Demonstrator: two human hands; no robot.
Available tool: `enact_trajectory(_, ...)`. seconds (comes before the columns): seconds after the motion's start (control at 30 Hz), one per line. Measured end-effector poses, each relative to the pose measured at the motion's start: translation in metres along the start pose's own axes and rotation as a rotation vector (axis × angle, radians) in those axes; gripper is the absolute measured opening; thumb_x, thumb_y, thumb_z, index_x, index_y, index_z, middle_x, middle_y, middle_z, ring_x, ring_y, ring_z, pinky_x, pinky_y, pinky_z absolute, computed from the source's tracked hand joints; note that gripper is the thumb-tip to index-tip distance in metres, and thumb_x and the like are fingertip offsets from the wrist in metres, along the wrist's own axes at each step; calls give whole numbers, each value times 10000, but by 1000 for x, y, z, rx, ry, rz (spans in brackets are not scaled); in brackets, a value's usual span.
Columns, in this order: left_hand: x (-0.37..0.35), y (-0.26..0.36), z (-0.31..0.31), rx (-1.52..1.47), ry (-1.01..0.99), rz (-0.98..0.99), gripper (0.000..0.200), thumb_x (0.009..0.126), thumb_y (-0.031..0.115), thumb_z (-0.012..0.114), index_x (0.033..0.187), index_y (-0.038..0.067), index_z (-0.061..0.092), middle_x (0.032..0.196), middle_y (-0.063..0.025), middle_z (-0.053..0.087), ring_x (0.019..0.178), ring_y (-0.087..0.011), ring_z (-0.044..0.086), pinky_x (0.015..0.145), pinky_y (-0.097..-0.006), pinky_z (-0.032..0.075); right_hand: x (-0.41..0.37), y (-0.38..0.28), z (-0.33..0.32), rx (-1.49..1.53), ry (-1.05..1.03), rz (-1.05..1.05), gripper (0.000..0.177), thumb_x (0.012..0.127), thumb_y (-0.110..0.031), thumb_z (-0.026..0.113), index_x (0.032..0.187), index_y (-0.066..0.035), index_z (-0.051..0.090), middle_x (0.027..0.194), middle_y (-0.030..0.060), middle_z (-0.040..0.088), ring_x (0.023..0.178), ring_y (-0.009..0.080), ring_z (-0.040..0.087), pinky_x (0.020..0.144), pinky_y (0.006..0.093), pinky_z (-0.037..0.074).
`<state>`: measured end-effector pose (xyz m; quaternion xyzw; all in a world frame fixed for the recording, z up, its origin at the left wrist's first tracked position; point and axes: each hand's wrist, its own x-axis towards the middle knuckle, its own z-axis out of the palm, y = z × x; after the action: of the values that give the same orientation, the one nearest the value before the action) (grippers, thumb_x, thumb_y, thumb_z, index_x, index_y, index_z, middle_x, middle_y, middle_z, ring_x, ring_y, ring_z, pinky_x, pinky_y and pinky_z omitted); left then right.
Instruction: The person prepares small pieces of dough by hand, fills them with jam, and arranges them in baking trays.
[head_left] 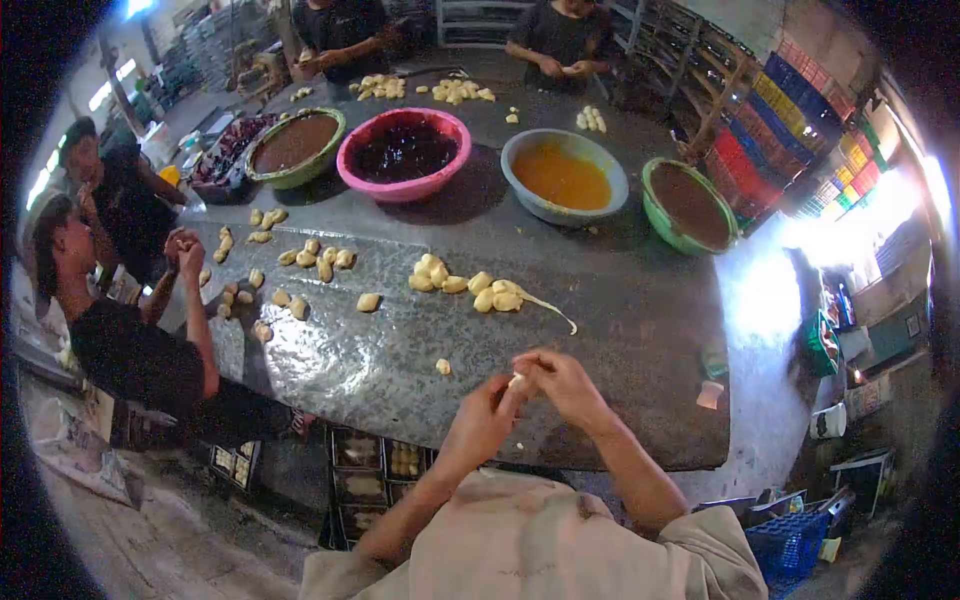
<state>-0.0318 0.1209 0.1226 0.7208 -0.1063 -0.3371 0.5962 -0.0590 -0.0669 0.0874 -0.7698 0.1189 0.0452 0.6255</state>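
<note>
My left hand [484, 416] and my right hand [566, 388] meet over the near edge of the dark table [620, 330], fingers pinched together. Between the fingertips shows a small pale bit of dough [517, 381], mostly hidden by them. Beyond my hands lies a cluster of dough pieces [496, 294], with a thin strip of dough [553, 310] trailing from it to the right. One small dough lump [443, 367] rests alone left of my hands. Further left sits another single dough piece [368, 302].
Across the table stand a pink basin [362, 180] of dark filling, a grey basin [612, 200] of orange liquid and two green basins [335, 143] of brown filling. People work at the left and far sides. Stacked crates [775, 130] are at right; a blue crate [790, 545] is lower right.
</note>
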Motion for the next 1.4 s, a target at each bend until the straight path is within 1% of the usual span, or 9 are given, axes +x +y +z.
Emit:
enact_trajectory(0.23, 14, -62, 9, -25, 373, 469, 241, 1042, 203, 629, 1190, 18, 672, 1041, -79, 694, 957, -209, 684, 794, -354, 546, -31, -10, 18, 240, 18, 142, 229, 1026, -164, 647, 1152, 18, 705, 981, 100, 735, 931, 190, 703, 852, 337, 560)
enact_trajectory(0.3, 17, -73, 12, -163, 387, 434, 268, 1060, 237, 607, 1200, 17, 669, 1075, -75, 693, 982, -214, 683, 810, -354, 551, -40, -9, 21, -271, 94, -457, 256, 985, -112, 667, 1211, 8, 681, 998, 125, 710, 1033, 262, 696, 905, 371, 553)
enact_trajectory(0.4, 23, -81, -1, -1014, -191, -327, 431, 1113, 383, 472, 1225, -2, 629, 1191, -94, 677, 1013, -212, 698, 876, -330, 601, -46, 1, 22, -396, 40, -623, 263, 936, -71, 676, 1193, -18, 676, 1058, 133, 692, 1106, 315, 658, 957, 401, 528)
enact_trajectory(0.63, 34, -69, 31, -597, -293, -366, 385, 1105, 328, 490, 1138, -22, 648, 1012, -97, 720, 937, -181, 721, 833, -311, 596, -22, 13, -10, -698, 38, -600, 133, 913, -98, 687, 1041, -60, 681, 1051, 101, 696, 980, 300, 654, 914, 434, 484)
enact_trajectory(0.83, 47, -54, 55, -255, -197, -330, 470, 1098, 414, 493, 1131, -24, 659, 1013, -108, 723, 906, -223, 705, 812, -351, 554, 2, 43, -29, -627, 149, -60, 210, 952, -252, 721, 1058, -71, 707, 938, 108, 724, 851, 262, 688, 885, 404, 490)
enact_trajectory(0.93, 57, -51, 64, 125, -33, -228, 399, 1088, 359, 534, 1082, -16, 670, 973, -103, 724, 867, -209, 699, 780, -361, 547, 30, 71, -51, -97, -454, 515, 438, 1069, -416, 573, 1224, -22, 683, 1083, 116, 739, 1017, 196, 688, 886, 360, 542)
enact_trajectory(1.07, 85, -63, 70, 185, 312, -23, 240, 1049, 230, 611, 1135, 25, 701, 1044, -92, 726, 947, -181, 693, 800, -353, 549, 55, 68, -65, 144, -552, 604, 403, 1109, -344, 501, 1276, -2, 635, 1047, 65, 703, 999, 156, 642, 878, 325, 518)
enact_trajectory(1.23, 120, -66, 54, -572, 428, -228, 321, 990, 39, 612, 1302, 1, 681, 1276, -100, 701, 1112, -196, 653, 993, -334, 500, 71, 92, -44, -437, -120, -200, 351, 985, -169, 629, 1321, -68, 635, 1236, 109, 677, 1143, 279, 609, 1038, 433, 418)
enact_trajectory(1.4, 109, -78, 30, -647, 637, -152, 315, 985, 70, 651, 1295, 30, 689, 1281, -67, 698, 1213, -173, 625, 1051, -320, 462, 68, 101, -47, -457, -125, -181, 540, 877, -157, 734, 1388, -79, 581, 1287, 111, 635, 1210, 329, 547, 1091, 484, 360)
